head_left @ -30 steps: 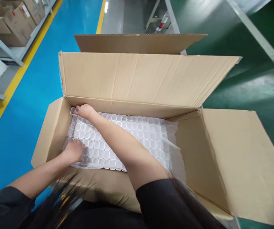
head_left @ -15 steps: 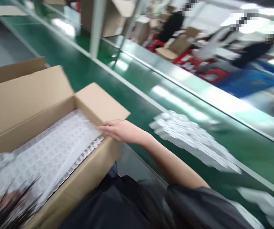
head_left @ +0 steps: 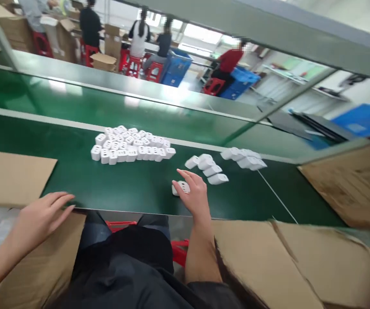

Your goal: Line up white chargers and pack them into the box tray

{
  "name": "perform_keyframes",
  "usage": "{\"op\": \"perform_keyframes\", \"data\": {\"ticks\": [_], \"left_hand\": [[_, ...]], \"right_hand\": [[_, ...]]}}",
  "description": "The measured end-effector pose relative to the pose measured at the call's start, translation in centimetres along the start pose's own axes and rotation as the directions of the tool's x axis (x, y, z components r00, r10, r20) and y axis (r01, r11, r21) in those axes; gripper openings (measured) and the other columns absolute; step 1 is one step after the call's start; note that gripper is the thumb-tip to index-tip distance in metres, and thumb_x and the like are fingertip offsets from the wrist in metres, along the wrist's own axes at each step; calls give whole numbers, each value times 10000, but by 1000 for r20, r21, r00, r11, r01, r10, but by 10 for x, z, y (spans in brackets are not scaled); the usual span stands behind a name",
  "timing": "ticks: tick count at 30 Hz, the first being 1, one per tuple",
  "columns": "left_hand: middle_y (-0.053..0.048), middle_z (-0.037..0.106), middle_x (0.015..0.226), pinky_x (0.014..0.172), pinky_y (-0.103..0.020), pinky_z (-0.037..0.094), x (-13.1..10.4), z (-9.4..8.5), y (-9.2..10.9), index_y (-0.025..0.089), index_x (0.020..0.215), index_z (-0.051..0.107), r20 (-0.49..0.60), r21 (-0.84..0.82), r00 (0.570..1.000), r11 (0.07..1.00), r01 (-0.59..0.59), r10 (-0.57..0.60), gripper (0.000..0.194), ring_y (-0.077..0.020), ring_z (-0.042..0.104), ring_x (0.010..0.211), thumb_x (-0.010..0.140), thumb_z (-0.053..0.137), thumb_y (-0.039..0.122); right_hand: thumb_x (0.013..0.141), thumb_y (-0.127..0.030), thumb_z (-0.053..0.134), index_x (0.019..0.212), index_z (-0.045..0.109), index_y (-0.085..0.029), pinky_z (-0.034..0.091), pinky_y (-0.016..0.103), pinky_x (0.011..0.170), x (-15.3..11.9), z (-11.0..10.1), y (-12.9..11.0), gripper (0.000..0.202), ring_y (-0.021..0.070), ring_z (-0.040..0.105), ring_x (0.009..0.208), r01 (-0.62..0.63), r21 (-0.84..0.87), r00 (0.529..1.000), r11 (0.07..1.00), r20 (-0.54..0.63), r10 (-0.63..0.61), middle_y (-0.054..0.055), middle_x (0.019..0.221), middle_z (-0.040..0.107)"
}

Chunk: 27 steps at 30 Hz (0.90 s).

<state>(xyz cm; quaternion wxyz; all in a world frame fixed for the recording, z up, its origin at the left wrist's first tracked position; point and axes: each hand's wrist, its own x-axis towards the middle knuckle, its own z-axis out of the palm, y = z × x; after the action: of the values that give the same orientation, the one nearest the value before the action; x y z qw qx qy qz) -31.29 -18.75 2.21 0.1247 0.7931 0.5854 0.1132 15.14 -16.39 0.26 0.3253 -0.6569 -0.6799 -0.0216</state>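
Observation:
My right hand [head_left: 194, 195] is at a small white socket block [head_left: 184, 186] with dark slots, lying on the green table [head_left: 133, 184]. Its thumb crosses over the block, while the fingers reach past the far side with a gap. Whether the thumb touches it I cannot tell. Fingers stretched out and holding nothing, my left hand [head_left: 41, 216] is over the edge of an open cardboard box [head_left: 39, 262] at the lower left. A large group of similar white blocks [head_left: 129, 146] stands ahead, and a few more blocks [head_left: 207, 165] lie just beyond my right hand.
Another group of white blocks [head_left: 244, 158] lies further right. A cardboard flap [head_left: 10, 178] covers the table's left part. Cardboard [head_left: 262, 257] is at lower right, and a box [head_left: 349, 184] borders the right side. Several people sit or stand beyond the table.
The view has swung right from the box of wrapped blocks to the table. A hand that lay on the box's edge is now seen with fingers stretched out; my right hand has come into view.

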Motion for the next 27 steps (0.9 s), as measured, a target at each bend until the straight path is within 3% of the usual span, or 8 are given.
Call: {"op": "perform_keyframes", "data": {"ticks": [3,6,11,14,18,22,24,27], "left_hand": [[-17,660,1271,961,-356,497,83,30,79,260,1211,645,88,13,947,950,-312,309,439,-260,642,1095,997,322,466],[-41,588,1375,992,-335,488,134,61,155,235,1336,551,162,-108,841,857,-504,516,444,-249,593,1198,1003,374,470],[-132,411,1530,1080,-370,444,179,110,250,186,1506,319,136,-227,778,784,-578,613,831,-281,418,1392,847,653,567],[-137,491,1462,1026,-380,470,193,132,285,184,1474,372,165,-254,750,762,-596,641,808,-293,484,1326,836,660,587],[-91,651,1243,921,-328,499,200,143,294,208,1314,546,188,-279,782,796,-537,594,541,-255,602,1161,898,601,549],[-61,654,1243,912,-297,487,185,127,264,224,1260,571,124,-467,852,788,-401,508,551,-230,615,1115,842,654,575],[-55,684,1130,850,-299,498,169,113,243,204,1202,587,101,-709,923,677,-196,372,569,-216,639,986,814,649,615],[-46,676,950,696,-267,493,135,92,211,168,1127,576,175,-945,979,298,138,103,629,-171,620,800,817,558,715]], "right_hand": [[887,-538,619,1406,505,-241,454,512,1053,-30,-22,24,609,300,522,1272,-122,65,991,990,58,119,134,1359,573],[854,-546,659,1512,350,-257,511,473,1004,-49,-22,42,783,290,487,1317,-236,189,963,953,180,202,137,1455,486],[863,-444,652,1570,209,-244,394,543,1120,-56,2,56,858,305,435,1365,-216,204,968,955,173,182,154,1510,428],[855,-308,598,1591,80,-248,463,515,1055,-59,2,63,902,281,503,1302,-216,272,966,938,196,166,157,1511,424],[850,-238,550,1576,132,-265,513,475,997,-64,-6,66,838,230,605,1159,-233,372,968,899,174,179,146,1473,468],[907,-283,522,1357,480,-241,581,418,851,-60,-5,44,454,226,642,1066,-184,491,978,852,7,207,139,1340,565],[915,-288,526,1148,585,-231,586,420,831,-52,0,20,247,244,634,1079,-90,514,986,853,-74,148,124,1222,620],[903,-259,573,1072,600,-238,558,460,927,-31,14,-28,173,243,630,1085,112,508,992,854,-111,-64,116,1210,620]]}}
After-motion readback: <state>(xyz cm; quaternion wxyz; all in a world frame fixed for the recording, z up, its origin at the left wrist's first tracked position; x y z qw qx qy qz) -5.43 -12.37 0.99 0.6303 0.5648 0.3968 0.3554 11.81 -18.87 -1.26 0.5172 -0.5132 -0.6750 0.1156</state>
